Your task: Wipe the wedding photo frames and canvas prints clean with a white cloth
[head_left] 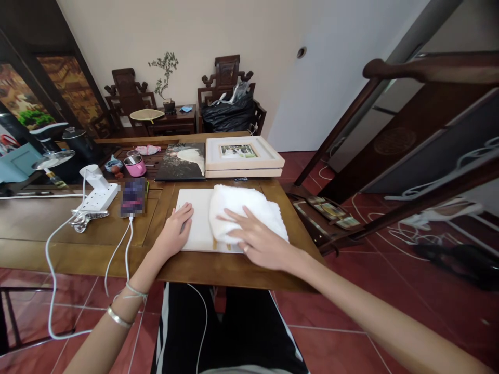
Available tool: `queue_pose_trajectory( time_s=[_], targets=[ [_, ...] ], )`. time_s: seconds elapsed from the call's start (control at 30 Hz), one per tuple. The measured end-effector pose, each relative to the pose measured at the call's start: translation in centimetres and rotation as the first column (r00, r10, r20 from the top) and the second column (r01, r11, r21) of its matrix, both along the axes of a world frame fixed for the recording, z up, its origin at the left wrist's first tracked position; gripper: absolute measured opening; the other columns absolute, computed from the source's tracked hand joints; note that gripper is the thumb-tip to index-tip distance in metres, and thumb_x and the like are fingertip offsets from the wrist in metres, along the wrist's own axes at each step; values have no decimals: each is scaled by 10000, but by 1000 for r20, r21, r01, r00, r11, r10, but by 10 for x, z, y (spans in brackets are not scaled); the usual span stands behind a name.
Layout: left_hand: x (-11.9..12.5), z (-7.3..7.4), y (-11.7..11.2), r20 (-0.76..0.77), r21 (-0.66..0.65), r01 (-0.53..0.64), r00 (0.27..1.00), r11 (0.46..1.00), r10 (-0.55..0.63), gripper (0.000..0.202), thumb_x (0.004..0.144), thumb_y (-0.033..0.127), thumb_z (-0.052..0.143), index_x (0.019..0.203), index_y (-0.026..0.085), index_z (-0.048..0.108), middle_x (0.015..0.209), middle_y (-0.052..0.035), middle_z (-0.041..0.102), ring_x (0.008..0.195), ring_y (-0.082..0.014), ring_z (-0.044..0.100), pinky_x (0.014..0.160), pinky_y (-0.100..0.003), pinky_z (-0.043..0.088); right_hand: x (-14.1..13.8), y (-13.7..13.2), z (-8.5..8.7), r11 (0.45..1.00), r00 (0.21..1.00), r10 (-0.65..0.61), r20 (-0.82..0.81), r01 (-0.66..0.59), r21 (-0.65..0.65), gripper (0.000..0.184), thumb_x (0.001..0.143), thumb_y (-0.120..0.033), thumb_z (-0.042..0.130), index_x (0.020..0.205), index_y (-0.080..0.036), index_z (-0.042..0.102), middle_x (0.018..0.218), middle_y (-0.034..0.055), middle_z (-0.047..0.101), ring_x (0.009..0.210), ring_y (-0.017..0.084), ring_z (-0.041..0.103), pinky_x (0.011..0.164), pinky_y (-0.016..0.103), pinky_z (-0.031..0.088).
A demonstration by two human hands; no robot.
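Observation:
A white flat panel [195, 218] lies on the wooden table [241, 270] in front of me. My left hand [175, 231] rests flat on its left edge, fingers stretched out. A folded white towel [245, 210] covers the panel's right half. My right hand [259, 241] lies flat on the towel's near part, fingers spread and pressing down. A bracelet and a thin cord circle my left wrist.
Behind the panel lie a dark picture [183, 161] and a stacked light wooden frame [244, 156]. To the left sit a phone [132, 196] on a white cable, a white power strip [97, 200] and a pink pot [134, 166]. Carved chairs stand at the back wall.

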State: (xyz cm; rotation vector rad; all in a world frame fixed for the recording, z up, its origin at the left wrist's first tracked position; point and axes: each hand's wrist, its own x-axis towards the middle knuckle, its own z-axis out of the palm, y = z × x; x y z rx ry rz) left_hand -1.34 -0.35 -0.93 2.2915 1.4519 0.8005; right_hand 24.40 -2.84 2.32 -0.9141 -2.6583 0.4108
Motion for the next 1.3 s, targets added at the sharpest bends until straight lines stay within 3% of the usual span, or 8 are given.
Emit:
queue_pose_trajectory(
  time_s=[0.1, 0.2, 0.5, 0.6, 0.8, 0.97, 1.07, 1.3],
  targets=[
    [0, 0, 0, -23, 11, 4, 1000, 1000, -4, 423, 914, 234, 367, 1263, 102, 565, 1390, -169, 497, 1358, -274, 377, 1137, -521, 234, 7, -36, 5, 994, 995, 101, 18, -101, -29, 487, 675, -21, 427, 1071, -197, 650, 1484, 64, 383, 1429, 254, 158, 1127, 623, 69],
    [0, -1, 1, -37, 23, 10, 999, 1000, -9, 424, 919, 233, 349, 1263, 106, 563, 1388, -162, 502, 1359, -268, 376, 1135, -525, 235, 11, -44, 9, 986, 986, 162, 25, -161, -40, 441, 695, -31, 432, 1050, -181, 646, 1482, 81, 385, 1425, 235, 178, 1146, 582, 90],
    [-2, -1, 1, -32, 9, -3, 999, 1000, 3, 423, 918, 265, 365, 1260, 129, 574, 1393, -152, 495, 1352, -254, 388, 1134, -521, 237, -18, 63, 3, 995, 991, -92, 100, 87, 47, 433, 844, -101, 379, 1234, -165, 554, 1490, 130, 364, 1422, 264, 190, 1114, 599, 184],
    [-2, 0, 1, -29, 3, -10, 1000, 1000, 10, 427, 918, 270, 367, 1264, 124, 571, 1396, -153, 489, 1354, -250, 384, 1135, -508, 245, -29, 76, 0, 989, 987, -120, 110, 109, 104, 447, 839, -102, 383, 1248, -164, 553, 1495, 120, 357, 1419, 289, 194, 1095, 627, 185],
    [0, 1, 0, -22, 4, -10, 1000, 1000, 10, 423, 918, 266, 372, 1264, 125, 570, 1397, -154, 488, 1353, -258, 384, 1135, -516, 247, -29, 19, 1, 990, 987, -32, 160, 9, 141, 445, 774, -81, 438, 1182, -109, 615, 1500, 168, 326, 1418, 325, 175, 1110, 627, 131],
    [0, 1, 0, -22, 18, -3, 1000, 1000, 3, 412, 916, 256, 370, 1257, 147, 574, 1393, -139, 499, 1348, -258, 394, 1134, -527, 246, -24, -48, 11, 992, 980, 113, 161, -120, 35, 419, 762, -127, 471, 1143, -162, 642, 1521, 126, 296, 1428, 304, 124, 1131, 609, 78],
    [0, 1, 0, -31, 15, 2, 1000, 1000, -2, 420, 917, 249, 361, 1263, 130, 568, 1391, -150, 499, 1350, -261, 392, 1134, -523, 246, -22, -60, 16, 986, 974, 166, 156, -165, -16, 409, 765, -144, 473, 1135, -175, 645, 1515, 109, 315, 1424, 298, 154, 1134, 598, 93],
    [0, -1, 0, -29, -6, -11, 1000, 1000, 11, 435, 915, 262, 364, 1269, 105, 564, 1394, -162, 490, 1354, -264, 384, 1138, -515, 238, -27, 18, 17, 999, 993, 32, 113, -33, 11, 453, 780, -106, 440, 1199, -163, 603, 1453, 157, 416, 1393, 278, 275, 1115, 585, 187]
  ],
)
